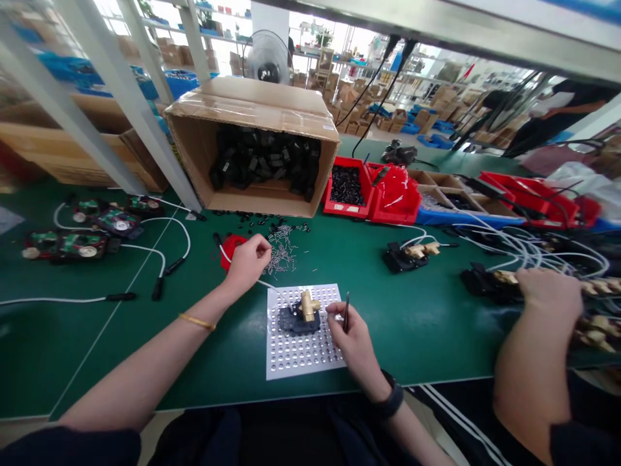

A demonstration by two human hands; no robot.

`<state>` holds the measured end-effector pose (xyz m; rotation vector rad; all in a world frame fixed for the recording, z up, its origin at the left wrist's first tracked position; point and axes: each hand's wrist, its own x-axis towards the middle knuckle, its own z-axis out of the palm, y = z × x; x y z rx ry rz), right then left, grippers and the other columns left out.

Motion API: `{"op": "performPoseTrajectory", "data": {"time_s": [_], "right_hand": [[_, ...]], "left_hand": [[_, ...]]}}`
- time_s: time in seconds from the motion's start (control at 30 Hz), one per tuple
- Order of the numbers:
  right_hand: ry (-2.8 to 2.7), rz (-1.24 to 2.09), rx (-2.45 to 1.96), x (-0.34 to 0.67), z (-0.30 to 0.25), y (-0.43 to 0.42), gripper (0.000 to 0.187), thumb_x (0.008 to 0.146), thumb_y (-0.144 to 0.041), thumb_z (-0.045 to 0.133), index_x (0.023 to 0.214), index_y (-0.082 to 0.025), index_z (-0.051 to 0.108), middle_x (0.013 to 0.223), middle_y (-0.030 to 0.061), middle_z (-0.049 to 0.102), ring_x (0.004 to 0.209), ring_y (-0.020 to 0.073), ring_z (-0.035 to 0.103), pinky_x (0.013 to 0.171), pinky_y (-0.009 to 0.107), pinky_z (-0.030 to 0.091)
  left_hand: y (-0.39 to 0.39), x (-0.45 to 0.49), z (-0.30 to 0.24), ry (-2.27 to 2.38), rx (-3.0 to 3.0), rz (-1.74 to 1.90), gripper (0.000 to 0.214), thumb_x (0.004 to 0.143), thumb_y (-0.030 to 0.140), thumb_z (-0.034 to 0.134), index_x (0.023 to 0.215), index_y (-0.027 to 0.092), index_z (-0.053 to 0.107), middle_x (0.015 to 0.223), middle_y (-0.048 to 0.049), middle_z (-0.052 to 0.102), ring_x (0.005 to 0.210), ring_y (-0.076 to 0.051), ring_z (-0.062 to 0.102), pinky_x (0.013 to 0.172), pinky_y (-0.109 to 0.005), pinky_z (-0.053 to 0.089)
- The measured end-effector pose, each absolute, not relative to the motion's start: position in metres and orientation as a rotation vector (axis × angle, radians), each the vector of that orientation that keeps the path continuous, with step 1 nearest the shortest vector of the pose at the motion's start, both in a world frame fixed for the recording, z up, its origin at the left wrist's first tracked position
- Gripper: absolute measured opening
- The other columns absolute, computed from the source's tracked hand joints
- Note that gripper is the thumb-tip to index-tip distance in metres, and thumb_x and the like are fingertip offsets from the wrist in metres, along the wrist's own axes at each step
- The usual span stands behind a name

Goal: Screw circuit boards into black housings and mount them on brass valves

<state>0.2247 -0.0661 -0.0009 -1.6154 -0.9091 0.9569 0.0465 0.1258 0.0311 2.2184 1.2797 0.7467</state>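
A black valve unit with a brass tee fitting (307, 307) lies on a white sheet (286, 362) with rows of small shiny round dots. My right hand (353, 333) is at the sheet's right edge, beside the unit. A slim dark pointed tool that looks like tweezers (346, 314) stands up from its closed fingers. To the upper left, my left hand (247, 264) is closed in a pinch beside a pile of small metal screws (284, 252); anything between its fingertips is too small to make out. A red piece (228, 251) and a white cable (266, 283) lie partly behind that hand.
Behind the screws stands a cardboard box (252, 97) of black parts. Red bins (347, 208) and a divided tray (451, 217) line the back. Circuit-board assemblies (68, 246) lie left. A co-worker's hand (550, 294) is among cabled brass units at right.
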Motion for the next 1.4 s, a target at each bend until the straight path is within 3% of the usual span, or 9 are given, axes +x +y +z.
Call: {"op": "performPoseTrajectory", "data": {"time_s": [0.13,0.33,0.53,0.9,1.1,1.23,1.33,1.4], "right_hand": [[-1.218,0.633,-1.747,0.214,-0.007,-0.074,0.004,0.078,-0.023,0.05,0.078,-0.02,0.052,0.061,-0.0025,0.049,0.052,0.012,0.044,0.051,0.023,0.037],[-1.519,0.438,-1.673,0.217,-0.017,-0.079,0.012,0.078,-0.011,0.044,0.077,-0.021,0.05,0.074,0.0026,0.058,0.066,0.0154,0.056,0.061,0.025,0.045],[-1.619,0.383,-1.571,0.22,-0.025,-0.084,0.018,0.08,-0.007,0.043,0.08,-0.021,0.054,0.085,0.0064,0.062,0.08,0.0177,0.06,0.072,0.028,0.049],[-1.533,0.394,-1.522,0.219,-0.021,-0.091,0.021,0.082,-0.01,0.047,0.09,-0.02,0.064,0.09,0.0077,0.064,0.083,0.0177,0.063,0.073,0.029,0.054],[-1.613,0.449,-1.562,0.224,-0.018,-0.1,0.032,0.086,-0.012,0.045,0.111,-0.023,0.063,0.109,0.0097,0.064,0.099,0.0196,0.062,0.086,0.034,0.053],[-1.747,0.523,-1.579,0.231,-0.015,-0.107,0.041,0.085,-0.01,0.043,0.122,-0.024,0.057,0.123,0.0077,0.059,0.108,0.0197,0.059,0.092,0.034,0.051],[-1.74,0.487,-1.589,0.238,-0.011,-0.106,0.031,0.087,-0.015,0.047,0.112,-0.023,0.063,0.118,0.0078,0.062,0.105,0.0195,0.061,0.091,0.033,0.051],[-1.708,0.439,-1.606,0.243,-0.007,-0.101,0.029,0.086,-0.017,0.05,0.112,-0.022,0.062,0.117,0.0083,0.063,0.106,0.02,0.061,0.093,0.034,0.05]], "left_hand": [[0.047,0.019,0.023,1.238,1.955,0.875,0.015,0.082,0.027,0.051,0.084,0.015,0.059,0.076,-0.0026,0.066,0.068,-0.014,0.063,0.063,-0.024,0.053],[-0.023,0.009,-0.007,1.122,2.001,1.04,0.009,0.082,0.022,0.058,0.076,0.019,0.065,0.077,-0.0035,0.07,0.072,-0.016,0.065,0.07,-0.029,0.053],[-0.023,0.025,-0.02,0.873,2.357,1.124,0.009,0.084,0.016,0.057,0.081,0.017,0.065,0.075,-0.0026,0.071,0.07,-0.014,0.066,0.071,-0.027,0.053],[-0.024,0.034,-0.024,1.019,2.344,1.009,0.012,0.086,0.02,0.055,0.08,0.017,0.064,0.072,-0.0021,0.07,0.065,-0.014,0.064,0.067,-0.027,0.05],[-0.025,0.04,-0.023,1.174,2.258,0.959,0.017,0.085,0.027,0.057,0.073,0.017,0.063,0.067,-0.0016,0.068,0.062,-0.014,0.061,0.064,-0.027,0.048],[-0.024,0.042,-0.027,1.242,2.215,0.91,0.021,0.083,0.029,0.059,0.066,0.018,0.06,0.061,-0.0005,0.064,0.06,-0.014,0.059,0.062,-0.027,0.045],[-0.026,0.04,-0.025,1.346,2.132,0.824,0.02,0.077,0.028,0.065,0.062,0.019,0.053,0.058,0.0017,0.057,0.057,-0.014,0.055,0.058,-0.027,0.042],[-0.025,0.035,-0.017,1.486,1.905,0.788,0.023,0.067,0.028,0.072,0.072,0.02,0.051,0.059,0.0047,0.052,0.054,-0.013,0.051,0.054,-0.025,0.039]]}}
